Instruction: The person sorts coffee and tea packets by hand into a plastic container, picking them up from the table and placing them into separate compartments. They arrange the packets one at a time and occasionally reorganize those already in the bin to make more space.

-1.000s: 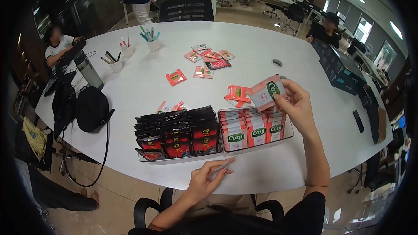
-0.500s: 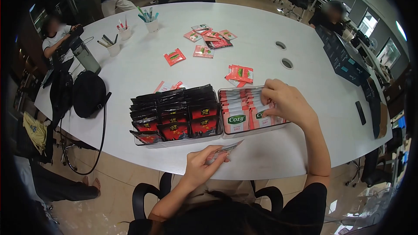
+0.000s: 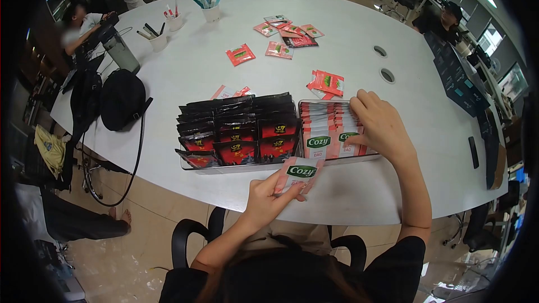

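Between the thumb and fingers of my left hand (image 3: 268, 200) is a pink Cozy tea sachet (image 3: 302, 171), its label facing up, just in front of the trays. My right hand (image 3: 383, 126) grips the right side of a row of Cozy tea sachets (image 3: 319, 145), thumb at the front and fingertips over the back. These stand upright in a metal-rimmed tray (image 3: 342, 161). To its left, a second tray (image 3: 242, 170) holds rows of black and red G7 coffee sachets (image 3: 236, 150), some leaning forward.
Loose pink sachets (image 3: 240, 55) lie across the table (image 3: 185, 78), several in a pile further back. Pen cups (image 3: 211, 13), a bottle (image 3: 120, 50) and a black bag (image 3: 122, 100) stand left. Tape rolls (image 3: 387, 75) and dark boxes (image 3: 457, 81) are right. Other people sit at the far sides.
My left hand has raised its sachet and turned the label into view. My right hand stays at the tea row. The whole view has shifted slightly.
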`<state>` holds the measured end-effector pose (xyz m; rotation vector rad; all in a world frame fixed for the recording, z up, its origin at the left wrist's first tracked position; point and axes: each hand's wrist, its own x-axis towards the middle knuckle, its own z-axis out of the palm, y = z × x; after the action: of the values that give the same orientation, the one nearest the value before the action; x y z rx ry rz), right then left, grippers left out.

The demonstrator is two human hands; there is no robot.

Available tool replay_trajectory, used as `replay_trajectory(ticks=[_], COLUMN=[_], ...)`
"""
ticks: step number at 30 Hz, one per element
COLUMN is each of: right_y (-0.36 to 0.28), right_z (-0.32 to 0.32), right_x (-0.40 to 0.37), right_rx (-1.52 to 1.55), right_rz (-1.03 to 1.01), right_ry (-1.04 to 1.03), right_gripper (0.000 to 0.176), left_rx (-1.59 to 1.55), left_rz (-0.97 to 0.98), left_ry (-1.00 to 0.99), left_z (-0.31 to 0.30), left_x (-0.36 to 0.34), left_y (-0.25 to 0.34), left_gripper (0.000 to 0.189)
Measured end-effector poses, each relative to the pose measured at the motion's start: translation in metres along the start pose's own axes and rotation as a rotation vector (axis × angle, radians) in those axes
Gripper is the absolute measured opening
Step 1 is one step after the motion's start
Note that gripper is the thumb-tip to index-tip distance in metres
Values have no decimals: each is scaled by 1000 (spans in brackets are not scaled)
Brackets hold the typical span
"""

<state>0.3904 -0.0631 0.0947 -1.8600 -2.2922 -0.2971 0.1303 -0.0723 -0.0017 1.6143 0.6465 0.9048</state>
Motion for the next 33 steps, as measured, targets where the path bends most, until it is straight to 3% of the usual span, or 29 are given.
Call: replay_trajectory(ticks=[6,9,12,15,17,20,23,26,29,33], right_y=[-14,-52,-68,-48,-20,17,34,16,20,22], right_z=[-21,-23,-10,-41,-54,-49,-30,-17,-5,-6], right_x=[-4,-9,-21,-26,-32,-44,-44,-34,-30,-29], right_rx=[393,658,470,454,368,179,91,-1,-7,45], right_rz=[-64,-244,-419,-248,-47,172,164,167,167,194], right_ry=[93,73,72,176,222,-18,-195,79,-55,-121], right_gripper=[37,28,23,22,20,18,38,74,102,109], left_rx=[-16,126,347,42,89,125,142,144,156,175], left_rz=[58,84,68,193,210,215,198,191,188,233], left_ry=[11,-20,-20,9,-11,-33,-53,-38,-42,-57], left_z=[2,1,0,8,7,6,6,6,6,5], left_x=[0,-1,-2,3,3,4,1,2,1,3], left_y=[-8,0,8,-2,0,-1,-3,-3,-3,-4], left_gripper=[38,29,24,21,20,18,17,15,14,12])
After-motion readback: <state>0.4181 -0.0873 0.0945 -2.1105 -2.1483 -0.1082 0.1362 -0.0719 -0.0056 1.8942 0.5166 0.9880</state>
